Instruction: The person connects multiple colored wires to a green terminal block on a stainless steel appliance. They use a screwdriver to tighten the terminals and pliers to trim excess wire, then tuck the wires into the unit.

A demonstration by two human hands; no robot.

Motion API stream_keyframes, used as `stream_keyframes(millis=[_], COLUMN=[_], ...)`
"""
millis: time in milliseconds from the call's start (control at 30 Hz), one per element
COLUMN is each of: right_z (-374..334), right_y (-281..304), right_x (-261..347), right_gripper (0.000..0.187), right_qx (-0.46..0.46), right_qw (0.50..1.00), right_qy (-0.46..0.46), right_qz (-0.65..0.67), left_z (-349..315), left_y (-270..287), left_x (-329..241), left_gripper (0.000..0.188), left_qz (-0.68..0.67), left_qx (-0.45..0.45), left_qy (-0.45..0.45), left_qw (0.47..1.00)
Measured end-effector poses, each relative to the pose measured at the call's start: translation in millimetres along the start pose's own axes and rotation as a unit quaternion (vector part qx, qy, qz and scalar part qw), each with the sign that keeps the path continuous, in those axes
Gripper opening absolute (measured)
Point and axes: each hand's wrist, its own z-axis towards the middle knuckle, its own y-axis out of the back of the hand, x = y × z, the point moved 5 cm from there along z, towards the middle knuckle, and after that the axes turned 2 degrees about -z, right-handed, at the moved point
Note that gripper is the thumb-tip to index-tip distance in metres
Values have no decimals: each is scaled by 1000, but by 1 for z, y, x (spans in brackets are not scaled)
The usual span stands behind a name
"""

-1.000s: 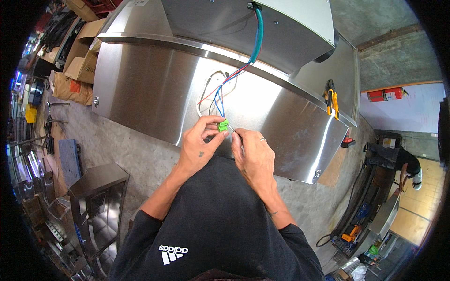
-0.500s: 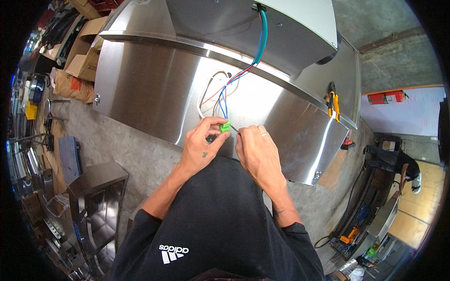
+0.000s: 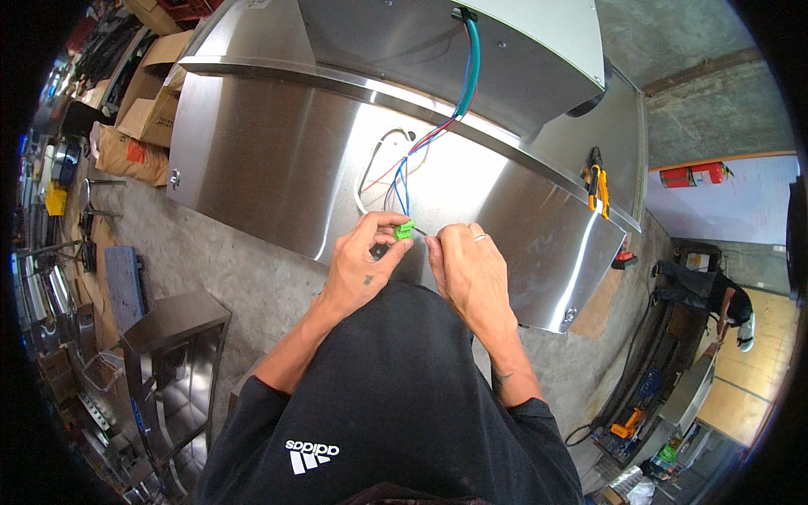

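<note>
My left hand (image 3: 364, 253) pinches a small green terminal block (image 3: 404, 230) between thumb and fingertips. Blue wires (image 3: 403, 187) run down into the top of the block from a bundle above. My right hand (image 3: 468, 268) is closed, just right of the block, round what looks like a small screwdriver (image 3: 422, 232). Only its thin dark shaft shows, pointing at the block's side; the handle is hidden in my fingers. A loose red wire (image 3: 379, 178) and a white cable (image 3: 361, 189) hang left of the bundle.
A stainless steel panel (image 3: 252, 160) lies under the wires. A teal sleeve (image 3: 472, 71) carries them from a grey-white box (image 3: 539, 50). Yellow-handled pliers (image 3: 598, 185) rest at the panel's right edge. Another person (image 3: 732, 305) bends at the far right. A steel frame (image 3: 181, 324) stands lower left.
My right hand has shifted slightly right and turned, showing a little more of the shaft. My left hand and the terminal block have stayed nearly still.
</note>
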Motion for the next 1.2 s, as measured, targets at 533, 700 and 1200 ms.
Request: stream_keyframes(millis=[533,700,1200], right_z=[-3,1,-1], right_y=[-4,6,-2], right_x=[1,5,1], right_gripper=[16,16,18], right_qx=[-7,5,20], right_qw=[1000,999,999], right_qy=[-23,-39,-36], right_qz=[-1,29,30], left_z=[1,0,-2], left_y=[2,2,-1], left_x=[0,-2,2], left_gripper=[34,34,31], left_qz=[18,11,37], left_qx=[8,-7,-4], left_qy=[-11,-4,-16], left_qw=[1000,1000,999])
